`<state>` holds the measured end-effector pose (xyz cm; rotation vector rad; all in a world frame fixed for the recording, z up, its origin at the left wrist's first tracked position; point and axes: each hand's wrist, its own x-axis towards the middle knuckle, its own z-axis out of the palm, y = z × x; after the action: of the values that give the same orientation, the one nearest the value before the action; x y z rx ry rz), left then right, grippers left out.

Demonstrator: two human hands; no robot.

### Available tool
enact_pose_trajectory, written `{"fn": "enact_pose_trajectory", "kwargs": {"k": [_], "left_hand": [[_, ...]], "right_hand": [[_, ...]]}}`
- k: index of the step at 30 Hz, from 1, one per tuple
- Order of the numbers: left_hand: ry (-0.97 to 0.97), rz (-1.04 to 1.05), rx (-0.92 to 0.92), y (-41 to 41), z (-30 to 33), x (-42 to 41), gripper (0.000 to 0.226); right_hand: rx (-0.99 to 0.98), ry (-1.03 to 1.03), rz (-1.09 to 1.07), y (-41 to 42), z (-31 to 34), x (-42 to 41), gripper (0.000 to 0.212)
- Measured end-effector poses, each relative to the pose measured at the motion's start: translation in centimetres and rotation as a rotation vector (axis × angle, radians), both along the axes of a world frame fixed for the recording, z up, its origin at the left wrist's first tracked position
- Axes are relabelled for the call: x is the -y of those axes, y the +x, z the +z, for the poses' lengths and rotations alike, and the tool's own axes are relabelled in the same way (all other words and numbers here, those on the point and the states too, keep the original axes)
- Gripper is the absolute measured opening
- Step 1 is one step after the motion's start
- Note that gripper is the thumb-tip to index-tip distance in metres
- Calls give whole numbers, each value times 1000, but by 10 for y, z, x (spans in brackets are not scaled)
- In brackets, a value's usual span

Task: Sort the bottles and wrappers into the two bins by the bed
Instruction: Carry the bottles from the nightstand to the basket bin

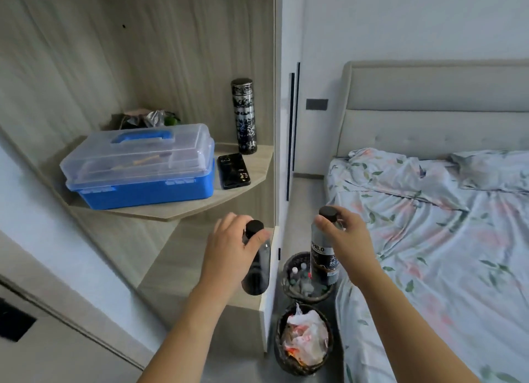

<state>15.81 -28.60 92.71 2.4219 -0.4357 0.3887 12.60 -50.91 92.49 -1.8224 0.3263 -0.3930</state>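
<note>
My left hand [233, 249] grips the neck of a dark plastic bottle [257, 271] with a black cap, hanging upright in front of the cabinet edge. My right hand [342, 233] pinches the black cap of a second bottle [323, 256] with a dark label; it hangs over the far bin. Two dark woven bins stand on the floor between cabinet and bed. The far bin [289, 285] holds several bottles. The near bin [279, 342] holds crumpled wrappers [306, 337]. More crumpled wrappers [146, 117] lie at the back of the shelf.
On the wooden corner shelf [183, 210] sit a blue toolbox [143, 167] with a clear lid, a black phone [233, 170] and a tall patterned flask [244, 116]. The bed [446, 239] with floral sheets fills the right side, close against the bins.
</note>
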Motion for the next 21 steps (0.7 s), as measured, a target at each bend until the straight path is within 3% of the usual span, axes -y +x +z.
{"fn": "enact_pose_trajectory", "kwargs": {"k": [3, 7, 14, 21], "left_hand": [[5, -40, -61, 33, -1, 40, 36], [115, -77, -128, 77, -16, 83, 27], [217, -116, -284, 155, -77, 140, 23], [310, -181, -448, 241, -199, 193, 20]], "right_hand": [[-26, 12, -39, 29, -11, 48, 38], [-73, 62, -94, 62, -33, 98, 22], [-265, 22, -103, 116, -84, 146, 12], [-461, -68, -127, 184, -190, 171, 8]]}}
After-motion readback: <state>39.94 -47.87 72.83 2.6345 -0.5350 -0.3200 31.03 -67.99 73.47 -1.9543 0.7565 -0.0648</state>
